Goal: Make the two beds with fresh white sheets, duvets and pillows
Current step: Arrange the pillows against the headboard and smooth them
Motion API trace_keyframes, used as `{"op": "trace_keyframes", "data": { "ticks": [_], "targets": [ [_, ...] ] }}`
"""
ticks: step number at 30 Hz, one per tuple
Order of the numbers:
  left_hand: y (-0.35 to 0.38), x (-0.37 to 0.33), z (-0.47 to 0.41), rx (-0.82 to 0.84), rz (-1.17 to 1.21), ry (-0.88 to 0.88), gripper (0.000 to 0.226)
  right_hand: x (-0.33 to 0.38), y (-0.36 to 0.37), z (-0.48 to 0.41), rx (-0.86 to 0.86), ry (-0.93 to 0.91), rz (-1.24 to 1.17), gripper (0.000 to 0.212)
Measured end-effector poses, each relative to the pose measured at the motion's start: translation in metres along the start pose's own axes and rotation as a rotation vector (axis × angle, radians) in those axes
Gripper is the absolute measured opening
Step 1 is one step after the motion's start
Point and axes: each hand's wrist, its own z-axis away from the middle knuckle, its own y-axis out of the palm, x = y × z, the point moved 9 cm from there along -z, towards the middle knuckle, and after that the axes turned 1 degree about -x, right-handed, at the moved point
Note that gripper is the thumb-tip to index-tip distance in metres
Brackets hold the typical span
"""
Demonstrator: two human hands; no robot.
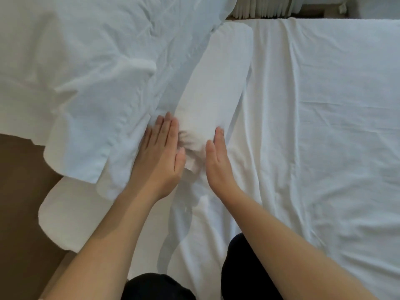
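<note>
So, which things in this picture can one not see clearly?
Head view only:
- right hand: edge-on, its palm hidden.
- left hand: covers whatever lies beneath.
- pleated thing: cut off by the top edge.
- bunched fabric: white on white, its layers unclear.

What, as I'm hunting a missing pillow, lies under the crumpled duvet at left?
Only a rounded white padded edge pokes out below the duvet, over the brown floor. Whatever else lies beneath is covered; a pillow cannot be confirmed.
</note>
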Motion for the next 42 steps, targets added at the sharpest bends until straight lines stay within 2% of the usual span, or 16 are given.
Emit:
{"op": "trace_keyframes", "data": {
  "ticks": [4, 5, 8, 10, 13, 17, 20, 21, 24, 27, 30, 34, 37, 38, 40, 42],
  "targets": [
    [0.005, -0.003, 0.039, 0.05, 0.095, -0.041, 0.072, 0.01, -0.009, 0.026, 0.049, -0.117, 0.167, 0.057],
    [0.008, -0.003, 0.051, 0.078, 0.092, -0.055, 0.072, 0.008, -0.019, 0.02, -0.004, -0.099, 0.127, 0.057],
    [0.008, -0.003, 0.074, 0.077, 0.019, -0.054, 0.074, -0.006, -0.042, -0.022, -0.206, 0.113, -0.073, 0.057],
    [-0.004, -0.007, 0.07, 0.0, 0.002, -0.038, 0.072, 0.006, -0.017, -0.042, -0.202, 0.139, -0.101, 0.056],
    [-0.016, -0.019, 0.041, -0.09, -0.033, -0.035, 0.072, 0.018, 0.009, -0.053, -0.134, 0.04, -0.097, 0.055],
    [-0.013, -0.03, 0.007, -0.009, -0.048, -0.046, 0.068, -0.017, -0.027, -0.072, -0.261, 0.108, -0.22, 0.058],
    [-0.012, -0.026, -0.012, 0.002, -0.155, -0.027, 0.082, -0.008, -0.002, -0.076, -0.09, 0.019, -0.149, 0.07],
    [-0.011, -0.025, -0.02, -0.003, -0.176, -0.024, 0.085, -0.005, -0.004, -0.084, -0.107, -0.005, -0.178, 0.07],
    [-0.011, -0.026, -0.045, -0.018, -0.168, -0.019, 0.088, -0.006, -0.037, -0.125, -0.314, 0.006, -0.281, 0.063],
    [-0.015, -0.022, -0.068, -0.014, -0.197, -0.06, 0.086, 0.012, -0.024, -0.157, -0.184, 0.001, -0.152, 0.059],
    [-0.009, -0.018, -0.095, 0.064, -0.251, -0.082, 0.073, 0.013, -0.044, -0.181, -0.309, -0.007, -0.177, 0.056],
    [-0.005, -0.01, -0.132, 0.086, -0.222, -0.124, 0.074, 0.015, -0.042, -0.208, -0.184, 0.014, -0.094, 0.057],
    [-0.001, -0.015, -0.161, 0.08, -0.202, -0.096, 0.074, 0.012, -0.071, -0.235, -0.379, 0.003, -0.204, 0.06],
    [-0.001, -0.016, -0.169, 0.075, -0.195, -0.088, 0.073, 0.014, -0.068, -0.242, -0.353, 0.002, -0.201, 0.066],
    [0.001, -0.017, -0.18, 0.074, -0.175, -0.082, 0.074, 0.02, -0.053, -0.253, -0.184, -0.028, -0.093, 0.071],
    [0.005, -0.021, -0.191, 0.073, -0.182, -0.055, 0.076, 0.016, -0.071, -0.269, -0.252, -0.037, -0.108, 0.062]
  ]
}}
